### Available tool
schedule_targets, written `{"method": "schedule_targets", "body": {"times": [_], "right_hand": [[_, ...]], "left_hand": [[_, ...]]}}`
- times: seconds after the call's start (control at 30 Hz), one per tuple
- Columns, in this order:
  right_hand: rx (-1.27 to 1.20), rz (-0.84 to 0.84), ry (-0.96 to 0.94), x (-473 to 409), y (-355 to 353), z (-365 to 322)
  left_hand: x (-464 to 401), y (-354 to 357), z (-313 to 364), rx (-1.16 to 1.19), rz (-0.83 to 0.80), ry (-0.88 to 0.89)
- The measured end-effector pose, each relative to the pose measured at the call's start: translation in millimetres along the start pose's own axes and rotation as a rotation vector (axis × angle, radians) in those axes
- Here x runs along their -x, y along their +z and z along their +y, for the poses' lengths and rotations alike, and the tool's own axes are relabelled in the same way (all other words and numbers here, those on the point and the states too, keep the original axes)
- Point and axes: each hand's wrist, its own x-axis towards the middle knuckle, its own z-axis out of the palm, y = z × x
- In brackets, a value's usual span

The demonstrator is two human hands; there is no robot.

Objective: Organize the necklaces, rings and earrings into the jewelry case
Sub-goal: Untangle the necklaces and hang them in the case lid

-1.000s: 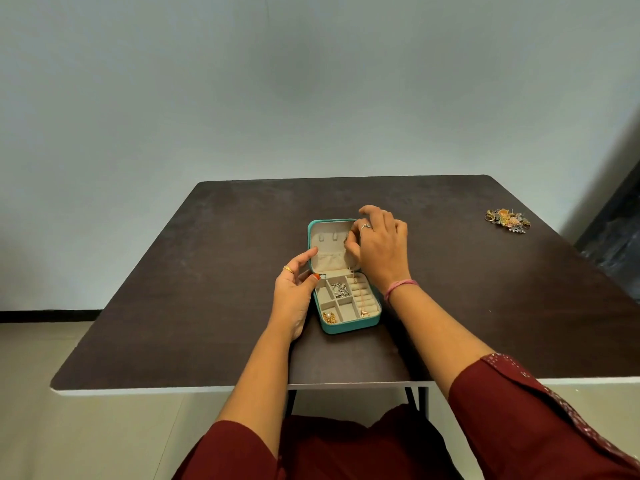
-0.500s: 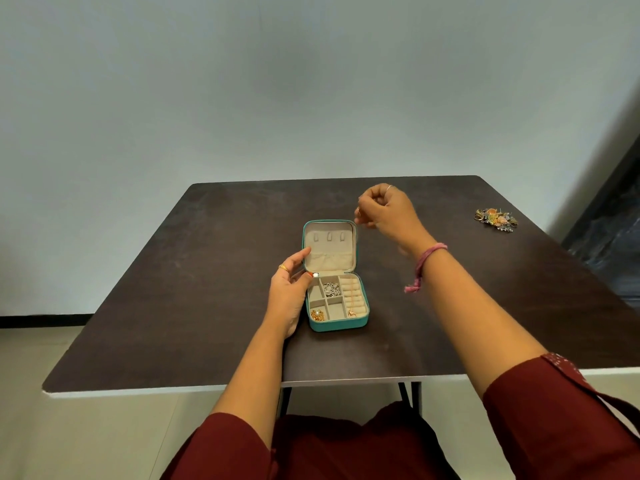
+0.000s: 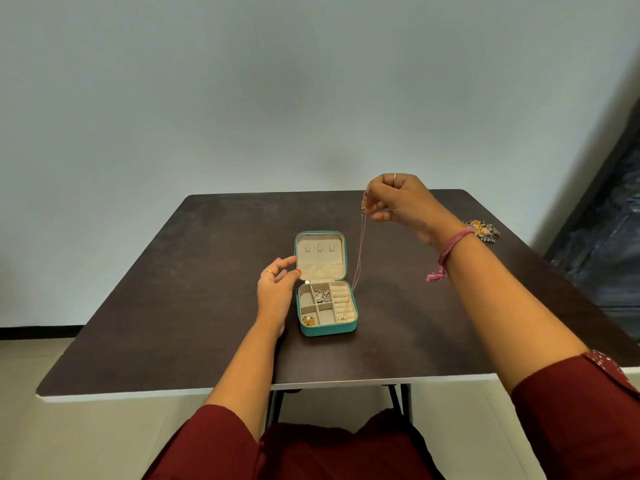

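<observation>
A small teal jewelry case point(image 3: 325, 329) lies open in the middle of the dark table point(image 3: 173, 289), its lid standing up with three hooks inside. My right hand point(image 3: 398, 199) is raised above and right of the case and pinches a thin rose-gold necklace point(image 3: 360, 251). The chain hangs straight down to the case's right ring-roll section, where its pendant point(image 3: 343, 318) lies. My left hand point(image 3: 277, 289) rests beside the case's left side, fingertips touching the lid's edge. Silver jewelry point(image 3: 322, 296) and gold jewelry point(image 3: 308, 320) sit in the compartments.
A small heap of colourful jewelry point(image 3: 483, 230) lies near the table's far right edge, partly behind my right wrist. The table's white front edge runs just above my lap. A dark panel stands at the right wall.
My right hand rose from the lid and moved up and right, drawing the necklace chain out until it hangs taut from the case. My left hand stayed by the case.
</observation>
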Motion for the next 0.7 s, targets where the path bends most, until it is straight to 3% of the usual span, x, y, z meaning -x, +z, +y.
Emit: {"method": "schedule_targets", "body": {"times": [0.13,0.27,0.43,0.7], "right_hand": [[-0.027,-0.036,0.018,4.2,-5.8,-12.2],[-0.105,-0.065,0.019,7.2,-11.8,-24.4],[-0.281,-0.163,0.017,12.7,-19.3,-40.7],[-0.332,-0.244,-0.009,16.5,-34.9,-59.3]], "left_hand": [[-0.9,-1.3,17.4,-0.229,0.117,0.175],[3.5,7.8,43.2,-0.237,0.204,0.326],[19.0,31.5,72.0,-0.153,-0.013,0.396],[42.1,64.6,95.3,0.017,-0.389,0.246]]}}
